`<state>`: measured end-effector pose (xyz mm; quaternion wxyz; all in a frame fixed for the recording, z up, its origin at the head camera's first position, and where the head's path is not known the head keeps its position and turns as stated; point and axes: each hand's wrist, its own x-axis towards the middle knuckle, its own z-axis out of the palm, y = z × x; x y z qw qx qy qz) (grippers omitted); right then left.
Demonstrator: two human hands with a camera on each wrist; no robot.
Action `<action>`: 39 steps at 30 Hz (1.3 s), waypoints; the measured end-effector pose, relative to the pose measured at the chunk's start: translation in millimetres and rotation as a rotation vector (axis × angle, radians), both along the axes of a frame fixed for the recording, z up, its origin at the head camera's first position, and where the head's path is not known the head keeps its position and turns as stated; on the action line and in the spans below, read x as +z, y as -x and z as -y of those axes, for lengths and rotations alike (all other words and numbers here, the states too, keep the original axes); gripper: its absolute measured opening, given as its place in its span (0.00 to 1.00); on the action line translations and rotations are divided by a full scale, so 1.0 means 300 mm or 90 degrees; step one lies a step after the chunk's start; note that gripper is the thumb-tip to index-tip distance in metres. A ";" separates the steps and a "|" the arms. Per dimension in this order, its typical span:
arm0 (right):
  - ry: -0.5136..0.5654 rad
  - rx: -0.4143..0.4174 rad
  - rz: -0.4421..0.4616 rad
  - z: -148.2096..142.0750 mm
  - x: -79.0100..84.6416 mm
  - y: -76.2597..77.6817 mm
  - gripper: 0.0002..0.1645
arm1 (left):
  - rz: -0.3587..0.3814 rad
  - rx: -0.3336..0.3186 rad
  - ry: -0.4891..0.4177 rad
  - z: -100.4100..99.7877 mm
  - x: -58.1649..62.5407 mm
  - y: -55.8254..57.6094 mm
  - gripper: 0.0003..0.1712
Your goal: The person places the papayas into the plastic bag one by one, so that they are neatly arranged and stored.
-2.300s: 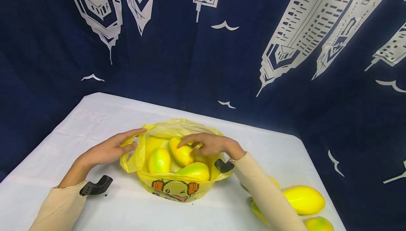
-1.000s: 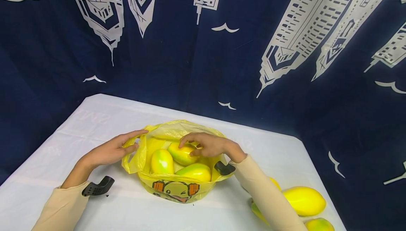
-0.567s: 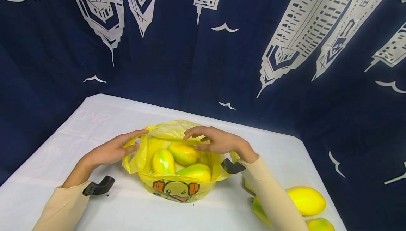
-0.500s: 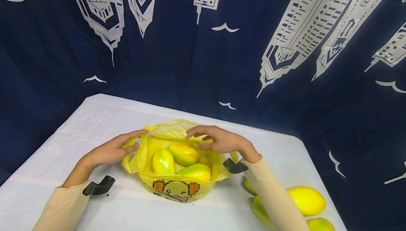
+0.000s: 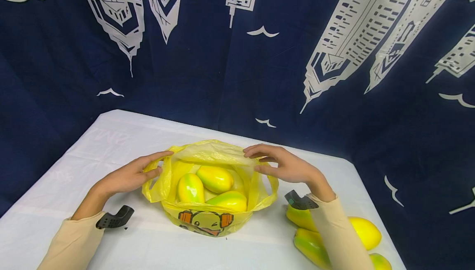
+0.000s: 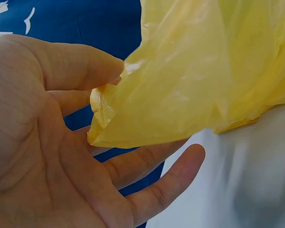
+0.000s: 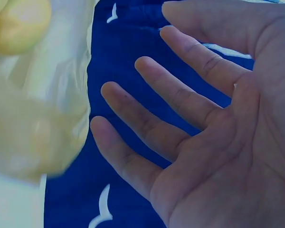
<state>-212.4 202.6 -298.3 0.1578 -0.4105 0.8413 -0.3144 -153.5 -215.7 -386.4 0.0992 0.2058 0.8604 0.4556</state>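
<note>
Left hand [image 5: 128,175]: thumb and finger pinching the left handle edge of the bag. Right hand [image 5: 287,165]: fingers spread and slightly bent, holding nothing, just beside the bag's right handle.

Bag [image 5: 205,224]: one, yellow translucent plastic, loop-handled, winking cartoon face with orange patches on its front; mouth open, standing between the hands.

Fruits in the bag [image 5: 215,179]: three, glossy oval, yellow-green, mango-like; lying between the hands, below fingertip level.

Loose fruits [image 5: 309,247]: four visible, similar, nearer the wearer than the right hand, partly hidden by the right sleeve [image 5: 341,237].

Table [image 5: 259,249]: white-covered, beneath both hands.

Backdrop [image 5: 237,84]: navy cloth, white skyline and bird print, beyond both hands.
</note>
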 end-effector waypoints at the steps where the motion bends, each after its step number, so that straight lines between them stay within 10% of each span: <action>1: 0.007 -0.007 0.002 -0.017 0.001 -0.004 0.26 | 0.000 0.000 -0.001 -0.001 0.001 0.000 0.31; 23: -0.007 -0.167 -0.042 -0.308 -0.007 -0.089 0.24 | -0.002 0.006 -0.006 -0.010 0.010 -0.011 0.31; 39: -0.061 -0.124 0.048 -0.469 -0.114 -0.168 0.27 | -0.008 -0.003 -0.005 -0.013 0.012 -0.011 0.31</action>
